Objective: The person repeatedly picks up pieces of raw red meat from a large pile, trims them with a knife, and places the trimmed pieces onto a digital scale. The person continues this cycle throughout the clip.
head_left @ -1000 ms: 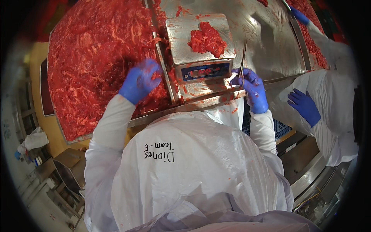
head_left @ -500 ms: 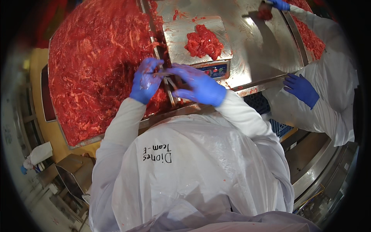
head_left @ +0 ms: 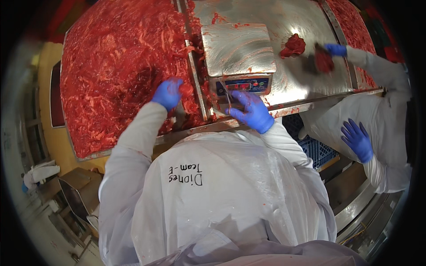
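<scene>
My left hand [head_left: 167, 94], in a blue glove, is closed on a small piece of red meat [head_left: 186, 90] above the near right part of a large tray of meat strips [head_left: 111, 80]. My right hand [head_left: 255, 113], also gloved in blue, is in front of the digital scale [head_left: 237, 48]. Its fingers are closed on a thin metal tool [head_left: 228, 96] pointing up toward the scale's display; whether it is a knife or scissors I cannot tell. To the right of the scale, a lump of meat [head_left: 293, 45] lies on the steel table [head_left: 297, 80].
At the right, a co-worker's blue-gloved hand [head_left: 336, 49] holds a blurred dark red lump [head_left: 324, 61] over the table. The co-worker's other hand [head_left: 357, 141] hangs lower, near blue crates [head_left: 317, 150]. More meat [head_left: 348, 22] fills a tray at the far right. A metal divider [head_left: 197, 84] edges my tray.
My hands have moved apart, the left now with a meat piece, the right with the tool. The scale's meat lump is gone from its platform; a lump now lies right of it.
</scene>
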The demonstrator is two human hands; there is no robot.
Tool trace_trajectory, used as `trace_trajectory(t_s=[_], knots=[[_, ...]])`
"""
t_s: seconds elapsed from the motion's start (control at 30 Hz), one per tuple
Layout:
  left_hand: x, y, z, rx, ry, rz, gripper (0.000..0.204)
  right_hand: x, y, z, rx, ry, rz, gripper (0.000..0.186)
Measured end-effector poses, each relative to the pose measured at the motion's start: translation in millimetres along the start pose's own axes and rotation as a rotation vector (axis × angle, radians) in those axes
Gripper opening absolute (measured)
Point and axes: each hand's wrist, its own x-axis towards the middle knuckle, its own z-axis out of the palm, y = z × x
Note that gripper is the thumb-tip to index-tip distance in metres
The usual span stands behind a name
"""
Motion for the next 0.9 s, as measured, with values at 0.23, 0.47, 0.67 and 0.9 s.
trace_trajectory(t_s=[0.23, 0.47, 0.67, 0.9], knots=[[94, 152, -107, -0.014, 0.269, 0.694, 0.045, -49, 40, 14, 0.104, -0.020, 0.450, 0.042], [120, 169, -80, 0.076, 0.250, 0.323, 0.053, -63, 45, 17, 0.242, 0.082, 0.378, 0.043], [61, 27, -58, 0.048, 0.165, 0.060, 0.031, -73, 56, -20, 0.840, 0.551, 0.562, 0.035], [108, 204, -56, 0.077, 0.305, 0.466, 0.017, 38, -14, -99, 0.833, 0.307, 0.347, 0.032]])
